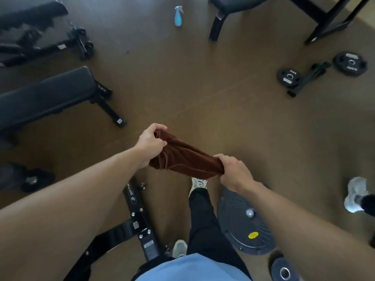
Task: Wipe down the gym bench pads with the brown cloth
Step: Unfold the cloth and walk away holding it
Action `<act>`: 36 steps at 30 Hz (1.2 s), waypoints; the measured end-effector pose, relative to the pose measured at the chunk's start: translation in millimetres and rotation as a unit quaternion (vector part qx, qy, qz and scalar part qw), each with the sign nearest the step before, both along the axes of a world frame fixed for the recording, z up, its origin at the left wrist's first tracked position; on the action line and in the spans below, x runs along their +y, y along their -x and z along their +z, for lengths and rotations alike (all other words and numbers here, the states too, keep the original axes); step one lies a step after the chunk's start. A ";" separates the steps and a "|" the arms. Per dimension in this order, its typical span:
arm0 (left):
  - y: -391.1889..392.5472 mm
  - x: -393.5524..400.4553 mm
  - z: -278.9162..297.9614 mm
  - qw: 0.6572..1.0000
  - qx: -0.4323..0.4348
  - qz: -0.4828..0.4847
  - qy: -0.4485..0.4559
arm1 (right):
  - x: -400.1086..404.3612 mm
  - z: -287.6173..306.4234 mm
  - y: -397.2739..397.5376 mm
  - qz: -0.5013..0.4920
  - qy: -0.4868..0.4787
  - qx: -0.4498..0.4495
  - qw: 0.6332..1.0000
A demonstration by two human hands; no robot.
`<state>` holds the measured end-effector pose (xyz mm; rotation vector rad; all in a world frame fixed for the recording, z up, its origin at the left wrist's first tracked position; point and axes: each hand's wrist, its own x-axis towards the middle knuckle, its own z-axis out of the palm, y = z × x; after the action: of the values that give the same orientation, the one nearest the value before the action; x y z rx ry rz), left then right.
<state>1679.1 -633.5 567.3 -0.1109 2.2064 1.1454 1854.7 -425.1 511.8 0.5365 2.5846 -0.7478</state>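
Both fists clench the cloth (185,157), left hand (150,144) and right hand (233,169) at its ends, bench (46,94) well left, open floor (192,82) ahead.

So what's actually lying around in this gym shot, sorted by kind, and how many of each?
Benches with a black pad showing: 3
Weight plates: 3
Spray bottle: 1
Brown cloth: 1, held by the left hand and right hand
Balance dome: 1
Total: 9
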 end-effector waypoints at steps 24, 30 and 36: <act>602.7 290.6 48.3 0.983 0.093 -0.146 -0.057 | 229.5 -4.9 676.7 -0.047 0.289 0.001 0.956; 780.1 342.4 88.3 0.985 -0.043 -0.086 -0.140 | 275.6 10.8 836.1 -0.094 0.274 0.016 0.957; 964.5 395.2 83.5 0.988 -0.073 -0.055 -0.127 | 350.0 -15.6 996.7 -0.156 0.255 0.008 0.954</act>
<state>714.6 -238.3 650.8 0.0339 1.8981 1.3032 858.0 -75.1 496.2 0.7721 2.2077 -1.4717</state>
